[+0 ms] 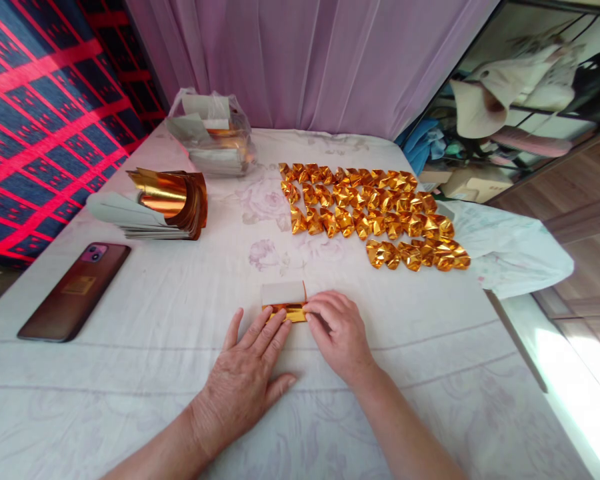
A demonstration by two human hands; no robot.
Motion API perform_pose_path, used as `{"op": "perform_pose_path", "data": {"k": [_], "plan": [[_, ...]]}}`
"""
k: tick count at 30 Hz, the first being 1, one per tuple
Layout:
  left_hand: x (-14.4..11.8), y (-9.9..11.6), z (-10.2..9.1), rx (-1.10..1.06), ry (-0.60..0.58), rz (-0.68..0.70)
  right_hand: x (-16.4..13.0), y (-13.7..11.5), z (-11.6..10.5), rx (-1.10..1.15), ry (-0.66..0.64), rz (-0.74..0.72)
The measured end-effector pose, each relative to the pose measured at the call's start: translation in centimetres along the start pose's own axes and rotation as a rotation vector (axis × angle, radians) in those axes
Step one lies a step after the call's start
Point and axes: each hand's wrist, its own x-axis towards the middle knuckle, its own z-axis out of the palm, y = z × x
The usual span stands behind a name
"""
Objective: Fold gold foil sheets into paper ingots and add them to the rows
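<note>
Nearest me, both forearms [163,440] run off the lower edge; the left grip [247,373] lies flat, fingers spread, its tips hiding part of the foil sheet [283,293]; the right grip [343,340] pinches that sheet's right end between thumb and forefinger; I see it on the counter [215,280], partly folded, gold strip nearer, pale back farther; beyond, gold pieces [344,223] stand in rows; a plastic bag [220,143] blurs its contents.

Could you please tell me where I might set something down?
Bare cloth shows between the phone and the left hand, and right of the right hand, nearer than the gold foil pieces. Crowded are the rows of pieces, and the far left with its paper stack and plastic bag.
</note>
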Motion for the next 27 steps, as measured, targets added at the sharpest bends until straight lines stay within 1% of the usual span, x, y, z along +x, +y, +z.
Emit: {"op": "perform_pose_path", "data": {"k": [8,27], "plan": [[0.09,-0.08,-0.03,0.010,-0.009,0.026,-0.08,0.12,0.00,-0.014,0.005,-0.032],[0.02,0.04,0.08,0.007,-0.025,0.007,-0.14,0.08,0.02,-0.032,0.006,-0.048]]}}
